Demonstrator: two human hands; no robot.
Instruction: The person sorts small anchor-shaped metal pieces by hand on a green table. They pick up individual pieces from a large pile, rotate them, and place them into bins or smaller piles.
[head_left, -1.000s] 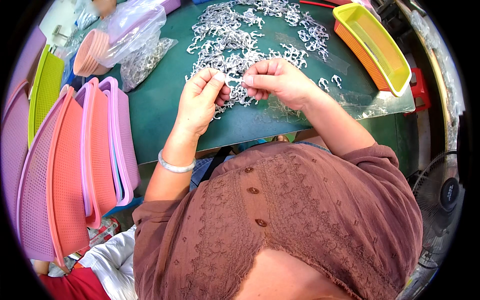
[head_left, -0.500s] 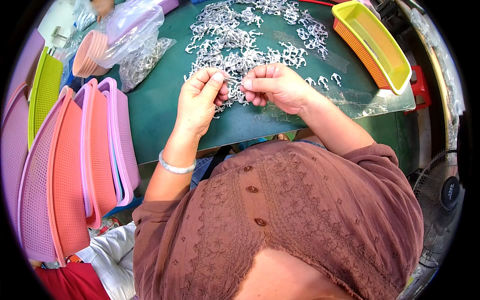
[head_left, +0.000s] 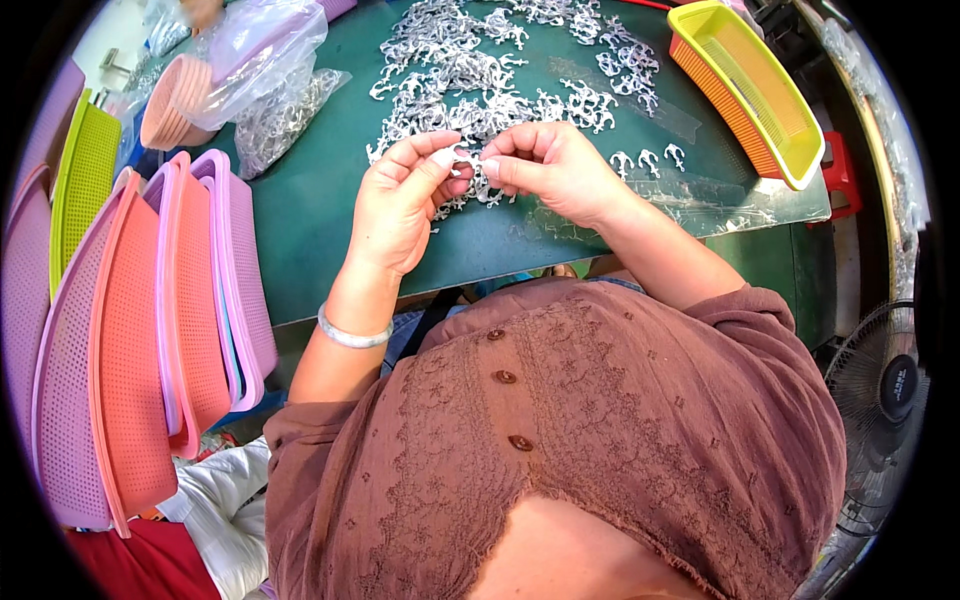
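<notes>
My left hand (head_left: 408,195) pinches a small grey anchor-shaped piece (head_left: 461,154) between thumb and forefinger, above the near edge of the heap. Close beside it, my right hand (head_left: 550,170) has thumb and forefinger pressed together at the piece's right side. What sits between the right fingertips is too small to make out. Behind and beneath both hands spreads a heap of like grey anchor-shaped pieces (head_left: 455,75) on the green table (head_left: 340,240). A short row of loose pieces (head_left: 648,159) lies right of my right hand.
A yellow-and-orange basket (head_left: 745,95) stands at the table's right end. Purple and coral baskets (head_left: 140,350) are stacked along the left, near a clear bag of pieces (head_left: 285,120) and pink cups (head_left: 178,105). A fan (head_left: 880,400) is at lower right.
My left fingers have opened out slightly and turned, so the small grey piece between them shows more clearly. My right hand has shifted only a little.
</notes>
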